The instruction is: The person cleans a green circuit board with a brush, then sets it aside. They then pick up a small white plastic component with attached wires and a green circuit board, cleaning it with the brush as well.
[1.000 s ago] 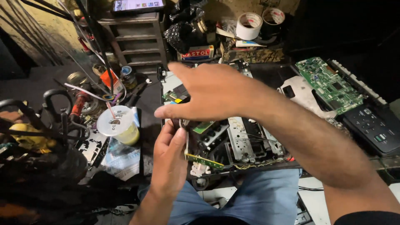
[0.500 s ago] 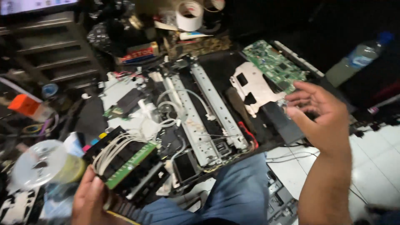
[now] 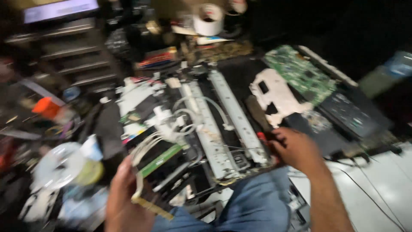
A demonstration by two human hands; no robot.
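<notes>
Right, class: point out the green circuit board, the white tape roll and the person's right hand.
green circuit board [image 3: 300, 73]: head view, middle of its green face.
white tape roll [image 3: 207, 19]: head view, its outer side.
right hand [image 3: 295, 148]: head view, back of hand.

Two rails [image 3: 223, 116] at centre: pale bare metal, dull sheen. Green circuit board [image 3: 302, 73] at 2 o'clock: matt, speckled. White plate [image 3: 274, 96] beside it: flat, matt, material unclear. Tape roll [image 3: 208, 19] at 12: white, papery. Tubes [image 3: 148, 144] at 8, by left hand [image 3: 124, 202]: smooth, glossy white plastic. Jeans [image 3: 253, 206] at 6: blue denim cloth. Picture blurred.
</notes>
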